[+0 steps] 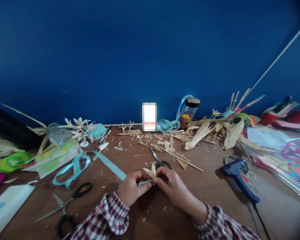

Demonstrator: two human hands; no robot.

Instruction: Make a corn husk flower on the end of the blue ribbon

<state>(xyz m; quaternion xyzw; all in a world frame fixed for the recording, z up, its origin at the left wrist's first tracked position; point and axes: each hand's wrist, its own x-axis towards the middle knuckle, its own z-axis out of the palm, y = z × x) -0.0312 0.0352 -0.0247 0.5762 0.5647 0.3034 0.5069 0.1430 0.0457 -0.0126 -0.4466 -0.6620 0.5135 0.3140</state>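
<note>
My left hand (pixel 132 189) pinches a light blue satin ribbon (pixel 112 165), whose loose end trails left into loops on the table. Between the fingertips of my right hand (pixel 173 190) is the base of a small corn husk flower (pixel 151 171) with pale pointed petals. The two hands almost meet, and the ribbon's near end reaches the flower's base. Just beyond them lie small scissors (pixel 161 163), partly hidden by my right hand. Larger black-handled scissors (pixel 63 206) rest open on the left, near my checked sleeve.
A blue glue gun (pixel 240 180) with a cord lies at right. Dried husks (pixel 200 135), a lidded jar (pixel 189 115) and more blue ribbon (pixel 168 126) line the back against a blue wall. Husk flowers (pixel 78 125) stand back left. Scraps litter the brown table (pixel 130 160).
</note>
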